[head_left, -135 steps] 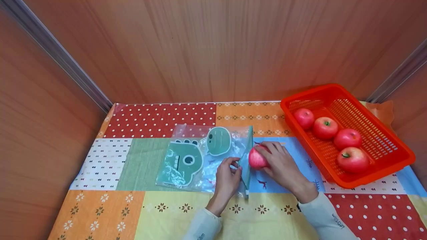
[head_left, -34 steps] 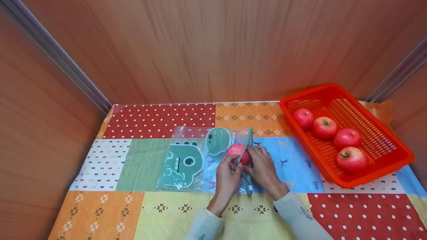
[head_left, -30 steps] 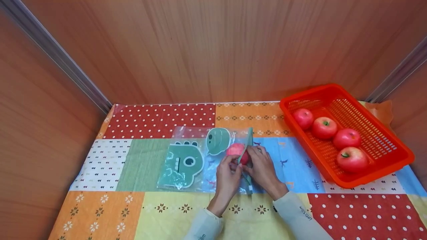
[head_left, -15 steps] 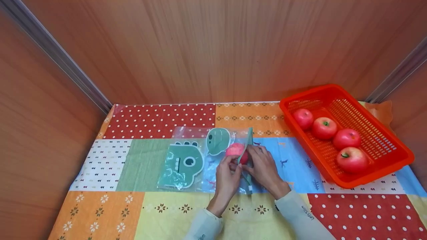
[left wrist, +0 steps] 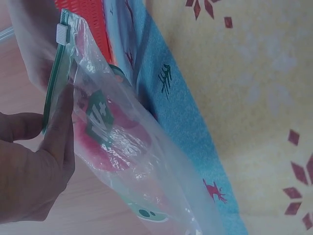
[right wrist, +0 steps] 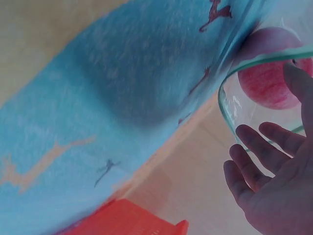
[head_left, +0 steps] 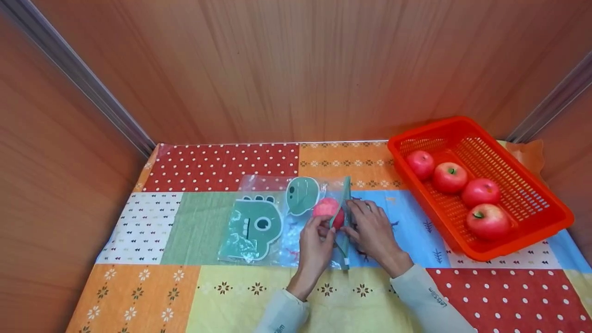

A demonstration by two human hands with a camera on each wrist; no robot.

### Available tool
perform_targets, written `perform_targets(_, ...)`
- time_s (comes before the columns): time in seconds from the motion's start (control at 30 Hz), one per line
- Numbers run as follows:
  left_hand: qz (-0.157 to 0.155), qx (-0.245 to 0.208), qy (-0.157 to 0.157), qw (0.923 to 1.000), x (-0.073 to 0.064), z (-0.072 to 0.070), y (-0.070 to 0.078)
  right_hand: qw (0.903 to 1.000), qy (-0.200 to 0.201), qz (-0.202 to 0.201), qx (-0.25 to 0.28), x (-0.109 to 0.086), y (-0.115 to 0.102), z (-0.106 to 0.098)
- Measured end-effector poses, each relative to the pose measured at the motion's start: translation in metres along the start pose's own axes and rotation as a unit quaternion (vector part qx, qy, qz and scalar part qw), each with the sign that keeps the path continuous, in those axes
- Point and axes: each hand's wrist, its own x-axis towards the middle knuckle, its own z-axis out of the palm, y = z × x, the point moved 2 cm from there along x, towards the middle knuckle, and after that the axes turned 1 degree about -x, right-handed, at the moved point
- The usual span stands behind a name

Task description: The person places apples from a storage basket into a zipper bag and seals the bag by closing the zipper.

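Note:
A clear zip bag with green dinosaur prints lies flat, its green-edged mouth facing right. Just inside that mouth sits a red apple, partly behind the green rim. My left hand pinches the near part of the rim between thumb and fingers; in the left wrist view the white slider shows at the end of the green strip. To the right of the opening is my right hand, holding nothing. Its fingers are spread and loosely bent beside the mouth in the right wrist view, where the apple shows through the gap.
An orange-red plastic basket stands at the right with several apples along its left side. A patchwork cloth covers the table. Wood-grain panels rise at the back and both sides.
The apple has gone from outside the mouth, in my right hand, to inside the bag. My right hand has just let go and drawn back rightward. My left hand keeps its pinch.

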Motion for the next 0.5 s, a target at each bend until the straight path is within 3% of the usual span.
perform_targets(0.3,0.008,0.005,0.003,1.0000,-0.001,-0.001,0.000,0.9997,0.014,-0.011,-0.015,-0.004,0.009,-0.016)
perform_targets(0.5,0.002,0.007,0.009,0.9999,-0.001,-0.001,0.000,0.9995,0.002,0.002,-0.032,-0.007,0.015,-0.025)
